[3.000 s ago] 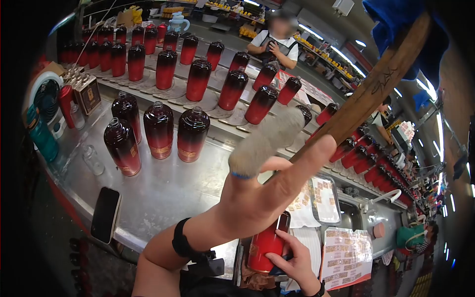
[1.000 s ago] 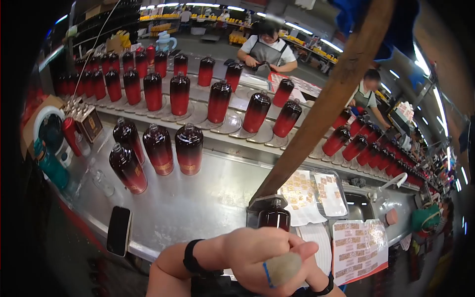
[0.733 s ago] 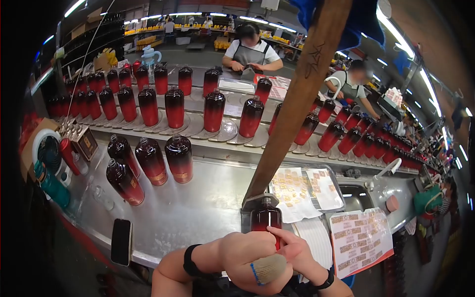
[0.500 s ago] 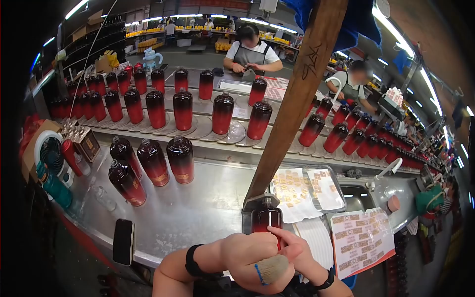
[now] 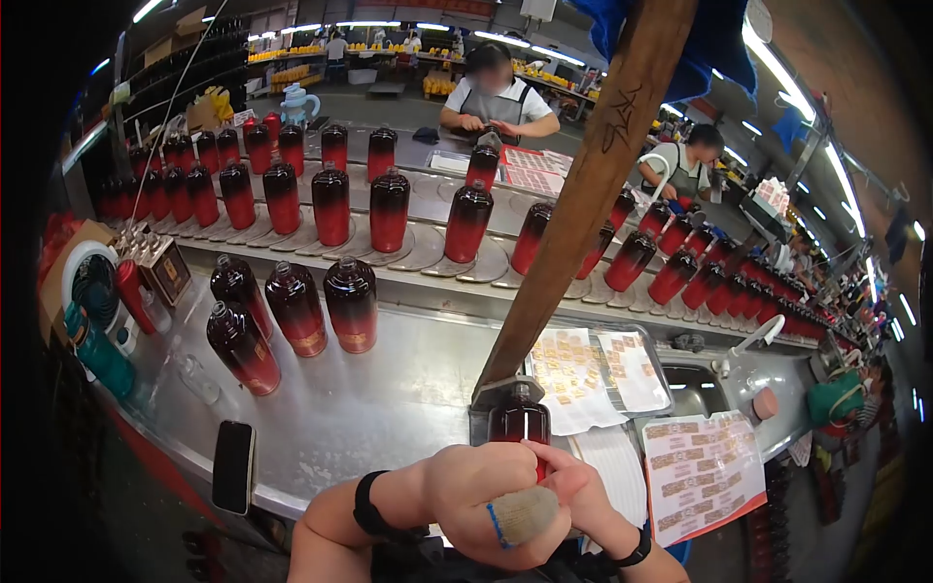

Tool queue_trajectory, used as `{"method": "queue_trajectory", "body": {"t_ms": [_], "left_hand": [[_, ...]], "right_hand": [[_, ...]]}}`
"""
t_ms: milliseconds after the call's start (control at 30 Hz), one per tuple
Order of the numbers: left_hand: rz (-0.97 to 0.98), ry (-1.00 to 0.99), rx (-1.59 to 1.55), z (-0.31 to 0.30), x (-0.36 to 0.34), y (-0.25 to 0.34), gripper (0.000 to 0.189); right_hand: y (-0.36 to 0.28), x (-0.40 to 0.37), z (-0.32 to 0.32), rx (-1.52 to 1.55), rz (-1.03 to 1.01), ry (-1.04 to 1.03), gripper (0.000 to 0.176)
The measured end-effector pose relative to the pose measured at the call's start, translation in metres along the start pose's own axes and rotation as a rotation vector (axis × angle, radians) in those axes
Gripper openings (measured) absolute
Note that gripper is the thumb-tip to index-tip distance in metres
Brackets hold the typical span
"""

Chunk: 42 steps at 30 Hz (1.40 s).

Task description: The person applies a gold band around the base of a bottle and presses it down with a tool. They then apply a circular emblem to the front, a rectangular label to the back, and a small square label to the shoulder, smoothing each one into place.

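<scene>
A dark red bottle [image 5: 519,423], black toward its shoulder, is at the foot of a wooden post in front of me. My left hand [image 5: 491,500] is bent over its near side with curled fingers; a beige cloth finger cover [image 5: 525,515] with a blue edge is on one finger. My right hand [image 5: 578,491] is closed against the bottle's lower right side, touching the left hand. Both hands hide the bottle's lower part, and most fingertips are out of sight. Right of them are a stack of white sheets [image 5: 614,476] and a printed label sheet [image 5: 702,476].
Several finished-looking bottles [image 5: 294,311] stand on the metal table at left, near a phone [image 5: 233,466] and a clear glass [image 5: 198,379]. A conveyor [image 5: 408,262] carries rows of bottles beyond. The wooden post [image 5: 583,219] slants upward. A tray [image 5: 641,374] holds gold label sheets beside a sink [image 5: 695,394].
Bottles on the near conveyor have moved right. My right index finger, stretched along the bottle before, is now drawn in closer to the left hand. The view has shifted slightly.
</scene>
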State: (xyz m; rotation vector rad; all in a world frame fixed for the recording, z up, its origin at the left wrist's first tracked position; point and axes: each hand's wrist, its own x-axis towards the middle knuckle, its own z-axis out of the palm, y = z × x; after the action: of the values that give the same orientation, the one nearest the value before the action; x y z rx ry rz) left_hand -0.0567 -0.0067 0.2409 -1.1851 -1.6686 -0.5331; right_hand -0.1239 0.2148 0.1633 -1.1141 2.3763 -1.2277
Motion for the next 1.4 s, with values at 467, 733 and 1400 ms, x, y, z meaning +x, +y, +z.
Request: {"method": "queue_trajectory", "body": {"t_ms": [467, 733, 1400], "left_hand": [[-0.128, -0.029, -0.195, -0.006, 0.005, -0.007, 0.03], [-0.274, -0.037, -0.206, -0.009, 0.014, -0.002, 0.012], [-0.249, 0.092, 0.019, 0.001, 0.005, -0.004, 0.041]], "right_hand": [[0.0, 0.001, 0.0, -0.072, -0.026, 0.001, 0.059], [0.007, 0.001, 0.001, -0.111, -0.065, -0.02, 0.059], [-0.009, 0.001, -0.001, -0.074, -0.021, 0.021, 0.059]]}}
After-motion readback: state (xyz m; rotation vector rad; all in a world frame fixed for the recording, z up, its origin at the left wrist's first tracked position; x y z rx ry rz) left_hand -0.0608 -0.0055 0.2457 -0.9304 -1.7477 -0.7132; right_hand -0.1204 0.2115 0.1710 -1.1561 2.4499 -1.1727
